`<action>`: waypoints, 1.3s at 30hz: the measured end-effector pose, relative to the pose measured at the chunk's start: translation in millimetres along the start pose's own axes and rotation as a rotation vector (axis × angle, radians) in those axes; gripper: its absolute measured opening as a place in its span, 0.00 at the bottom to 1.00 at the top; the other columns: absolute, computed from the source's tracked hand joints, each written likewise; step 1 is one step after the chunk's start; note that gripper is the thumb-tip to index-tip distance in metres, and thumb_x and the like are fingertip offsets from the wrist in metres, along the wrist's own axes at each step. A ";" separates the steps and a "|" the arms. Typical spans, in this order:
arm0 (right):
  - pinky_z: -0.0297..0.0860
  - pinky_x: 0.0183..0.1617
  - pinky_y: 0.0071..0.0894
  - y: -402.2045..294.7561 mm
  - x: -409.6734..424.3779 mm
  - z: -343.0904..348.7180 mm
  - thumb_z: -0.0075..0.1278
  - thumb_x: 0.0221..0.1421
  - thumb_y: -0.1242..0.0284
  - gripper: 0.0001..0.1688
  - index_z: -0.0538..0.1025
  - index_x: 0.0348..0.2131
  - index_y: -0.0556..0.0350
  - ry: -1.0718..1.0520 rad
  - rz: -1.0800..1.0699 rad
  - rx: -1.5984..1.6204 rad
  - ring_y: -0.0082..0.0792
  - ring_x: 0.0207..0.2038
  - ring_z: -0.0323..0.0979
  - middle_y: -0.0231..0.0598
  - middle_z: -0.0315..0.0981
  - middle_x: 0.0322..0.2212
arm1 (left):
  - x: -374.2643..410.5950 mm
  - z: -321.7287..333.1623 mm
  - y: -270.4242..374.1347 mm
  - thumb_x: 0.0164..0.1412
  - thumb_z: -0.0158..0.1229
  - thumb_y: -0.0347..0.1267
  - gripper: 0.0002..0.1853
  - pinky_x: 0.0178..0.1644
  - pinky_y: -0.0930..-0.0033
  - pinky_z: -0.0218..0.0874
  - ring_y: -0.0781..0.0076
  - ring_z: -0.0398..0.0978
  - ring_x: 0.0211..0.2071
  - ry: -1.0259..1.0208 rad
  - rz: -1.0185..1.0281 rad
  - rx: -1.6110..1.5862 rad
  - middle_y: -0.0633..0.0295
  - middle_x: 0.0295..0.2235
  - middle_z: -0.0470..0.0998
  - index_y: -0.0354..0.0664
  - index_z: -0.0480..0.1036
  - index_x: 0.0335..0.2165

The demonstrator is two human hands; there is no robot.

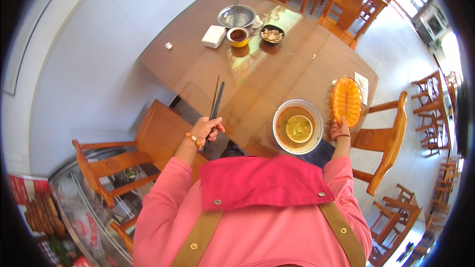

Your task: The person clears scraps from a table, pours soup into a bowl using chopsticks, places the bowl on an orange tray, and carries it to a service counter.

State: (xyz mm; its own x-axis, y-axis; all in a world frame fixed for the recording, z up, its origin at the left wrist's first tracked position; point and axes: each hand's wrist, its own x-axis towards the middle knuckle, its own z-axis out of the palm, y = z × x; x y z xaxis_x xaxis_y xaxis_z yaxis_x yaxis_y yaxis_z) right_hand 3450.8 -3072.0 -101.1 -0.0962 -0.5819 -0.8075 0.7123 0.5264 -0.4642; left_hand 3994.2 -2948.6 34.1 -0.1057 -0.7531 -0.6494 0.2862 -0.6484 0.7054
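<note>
Black chopsticks [217,100] point up and away from me, gripped in my left hand [207,129] off the table's near left edge. At the right edge, my right hand [339,129] holds the near end of an orange oval woven basket [347,100]. Between my hands, near the table edge, stands a large white bowl [318,126] of brownish broth; a smaller bowl [299,129] with yellowish-green soup sits inside it.
On the far part of the wooden table [207,66] are a metal basin [236,15], white napkins [214,36], a yellow cup of dark red sauce [238,36] and a black bowl of garlic [272,34]. A tissue [361,85] lies beside the basket. Wooden chairs [387,141] stand at both sides; a wall borders the left.
</note>
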 end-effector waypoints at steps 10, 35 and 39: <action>0.64 0.25 0.26 15.8 -55.3 -23.1 0.42 0.58 0.59 0.16 0.72 0.32 0.52 -0.214 -0.327 0.009 0.25 0.23 0.67 0.33 0.71 0.22 | 16.1 56.3 35.8 0.56 0.56 0.41 0.21 0.15 0.77 0.52 0.79 0.60 0.10 -0.117 0.000 0.262 0.53 0.19 0.71 0.36 0.66 0.15; 0.69 0.21 0.24 143.6 -164.1 279.1 0.48 0.55 0.64 0.17 0.71 0.39 0.59 -0.375 0.000 -0.757 0.27 0.19 0.71 0.38 0.74 0.26 | 168.6 -119.9 129.0 0.61 0.46 0.45 0.21 0.12 0.79 0.43 0.84 0.52 0.09 0.139 0.179 -0.226 0.52 0.24 0.75 0.35 0.70 0.33; 0.69 0.21 0.25 174.3 -95.5 333.2 0.48 0.55 0.60 0.21 0.72 0.38 0.59 -0.492 0.167 -1.052 0.27 0.19 0.71 0.37 0.74 0.25 | 180.5 -167.2 118.7 0.62 0.43 0.44 0.23 0.12 0.78 0.45 0.82 0.53 0.09 0.160 0.083 -0.044 0.50 0.24 0.75 0.31 0.68 0.35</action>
State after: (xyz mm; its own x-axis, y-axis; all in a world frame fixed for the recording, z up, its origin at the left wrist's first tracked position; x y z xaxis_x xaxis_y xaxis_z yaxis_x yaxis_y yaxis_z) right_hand 3815.8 -3131.2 16.3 0.3870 -0.5129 -0.7662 -0.2574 0.7379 -0.6239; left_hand 4168.3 -3142.9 -46.9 0.0717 -0.7743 -0.6288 0.3292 -0.5767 0.7477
